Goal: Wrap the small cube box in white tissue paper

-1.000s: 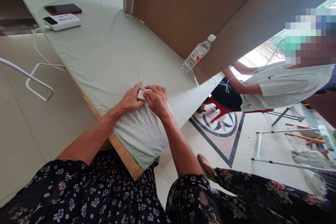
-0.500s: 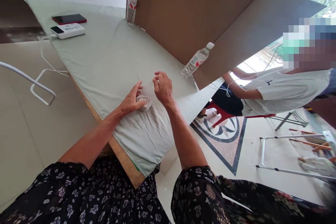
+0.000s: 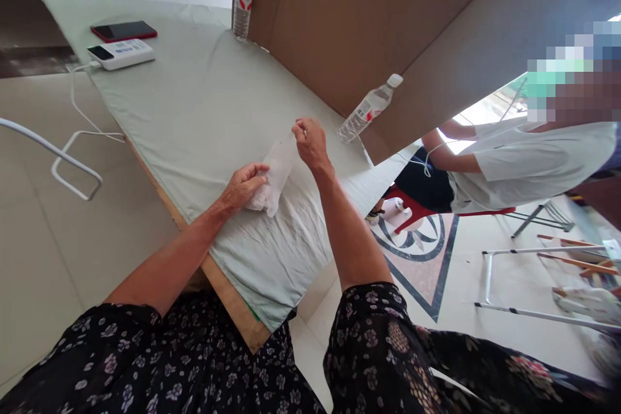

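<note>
A thin, translucent whitish plastic bag [image 3: 281,168] is stretched between my hands over the near part of the table. Bunched white material, unclear in detail, shows at its lower end. My left hand [image 3: 243,186] is closed on that lower end, thumb hidden behind the fingers and the plastic. Up and to the right, my right hand [image 3: 311,143] is closed in a pinch on the bag's upper corner.
A pale green cloth covers the table [image 3: 194,110]. Two water bottles [image 3: 242,3] stand by a large cardboard panel [image 3: 339,19], one farther right. A phone [image 3: 125,30] and white power bank [image 3: 121,54] lie at far left. A person in a white shirt [image 3: 538,162] sits at right.
My right hand has moved up and slightly right, drawing the crumpled bag out long. My left hand has closed over its lower end. The view has shifted slightly.
</note>
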Demonstrator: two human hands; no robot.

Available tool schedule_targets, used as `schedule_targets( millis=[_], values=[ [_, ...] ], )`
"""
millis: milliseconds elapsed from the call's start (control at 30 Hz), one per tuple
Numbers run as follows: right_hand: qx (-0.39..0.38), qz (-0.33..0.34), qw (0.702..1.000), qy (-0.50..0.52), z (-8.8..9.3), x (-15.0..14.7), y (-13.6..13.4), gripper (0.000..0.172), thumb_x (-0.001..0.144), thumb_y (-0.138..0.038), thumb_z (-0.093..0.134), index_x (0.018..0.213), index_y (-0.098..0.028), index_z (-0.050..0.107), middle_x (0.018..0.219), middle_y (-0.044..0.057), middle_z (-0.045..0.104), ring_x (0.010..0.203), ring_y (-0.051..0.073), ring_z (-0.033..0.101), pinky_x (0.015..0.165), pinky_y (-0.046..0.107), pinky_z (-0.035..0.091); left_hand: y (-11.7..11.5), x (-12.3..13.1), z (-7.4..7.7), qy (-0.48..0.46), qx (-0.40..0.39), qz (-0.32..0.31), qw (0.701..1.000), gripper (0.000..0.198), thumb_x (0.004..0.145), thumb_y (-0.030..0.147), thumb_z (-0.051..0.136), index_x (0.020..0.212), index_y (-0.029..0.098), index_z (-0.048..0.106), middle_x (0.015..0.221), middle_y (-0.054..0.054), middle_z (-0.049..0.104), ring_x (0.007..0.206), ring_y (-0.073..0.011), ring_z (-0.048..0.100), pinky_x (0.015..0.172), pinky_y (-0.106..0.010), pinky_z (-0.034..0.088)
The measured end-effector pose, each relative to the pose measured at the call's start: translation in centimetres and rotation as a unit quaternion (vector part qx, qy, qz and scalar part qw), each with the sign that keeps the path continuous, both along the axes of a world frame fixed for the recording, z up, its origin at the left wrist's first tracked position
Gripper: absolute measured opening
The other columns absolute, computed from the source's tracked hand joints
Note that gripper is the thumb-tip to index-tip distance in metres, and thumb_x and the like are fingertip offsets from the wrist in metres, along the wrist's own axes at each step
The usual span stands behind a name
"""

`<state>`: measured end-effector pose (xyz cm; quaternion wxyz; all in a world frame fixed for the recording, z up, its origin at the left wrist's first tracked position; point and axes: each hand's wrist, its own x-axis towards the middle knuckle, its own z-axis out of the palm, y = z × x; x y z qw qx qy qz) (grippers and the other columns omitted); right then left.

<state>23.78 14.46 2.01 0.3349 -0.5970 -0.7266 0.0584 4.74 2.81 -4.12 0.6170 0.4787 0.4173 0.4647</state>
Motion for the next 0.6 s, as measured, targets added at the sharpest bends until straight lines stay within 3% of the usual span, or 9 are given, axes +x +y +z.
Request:
schedule_targets(
  millis=[167, 300, 433, 533, 600],
  values=[
    [-0.032, -0.08, 0.994, 0.062, 0.5, -0.4, -5.8, 0.02, 0.101, -0.039, 0.054, 0.095, -0.021, 0.062, 0.086, 0.002, 0.07, 0.078, 0.017, 0.063, 0.076, 0.031, 0.045, 0.2, 0.1, 0.0, -0.036, -0.03, 0.028, 0.999, 0.061, 0.064, 0.028, 0.067, 0.123, 0.014, 0.066, 0.108, -0.007, 0.074, 0.093, -0.0198, 0.068, 0.081, -0.031, 0.056],
    [-0.14, -0.048, 0.988, -0.042, 0.4, -3.5, -11.2, 0.039, 0.091, -0.059, 0.064, 0.1, -0.02, 0.065, 0.091, 0.004, 0.072, 0.082, 0.019, 0.064, 0.076, 0.031, 0.045, 0.1, -0.1, 0.3, -0.059, -0.018, 0.03, 0.998, 0.075, 0.058, 0.023, 0.068, 0.131, 0.012, 0.064, 0.117, -0.009, 0.074, 0.105, -0.0249, 0.068, 0.089, -0.034, 0.057],
    [-0.175, -0.062, 0.98, -0.078, -0.5, -4.9, -12.2, 0.018, 0.093, -0.034, 0.058, 0.099, -0.02, 0.067, 0.101, 0.009, 0.075, 0.089, 0.022, 0.067, 0.08, 0.032, 0.045, 0.0, -0.4, 0.5, -0.075, -0.019, 0.022, 0.997, 0.079, 0.054, 0.024, 0.067, 0.132, 0.011, 0.062, 0.114, -0.011, 0.072, 0.103, -0.026, 0.067, 0.085, -0.037, 0.059],
    [-0.143, -0.077, 0.984, 0.077, -1.9, -3.4, -11.4, 0.017, 0.092, -0.026, 0.048, 0.084, -0.022, 0.063, 0.085, 0.004, 0.071, 0.079, 0.018, 0.063, 0.079, 0.031, 0.046, 0.0, -0.3, 0.5, -0.047, 0.004, 0.043, 0.998, 0.07, 0.06, 0.033, 0.071, 0.127, 0.014, 0.061, 0.113, -0.01, 0.069, 0.1, -0.0248, 0.065, 0.082, -0.039, 0.059],
    [-0.129, -0.056, 0.964, 0.226, -3.2, -2.2, -11.1, 0.017, 0.088, -0.032, 0.049, 0.078, -0.022, 0.059, 0.077, 0.0, 0.067, 0.072, 0.016, 0.06, 0.075, 0.029, 0.047, 0.0, -0.1, 0.4, 0.044, 0.056, 0.08, 0.994, 0.063, 0.063, 0.04, 0.075, 0.12, 0.016, 0.063, 0.114, -0.01, 0.067, 0.102, -0.0252, 0.064, 0.087, -0.042, 0.059]
  ],
)
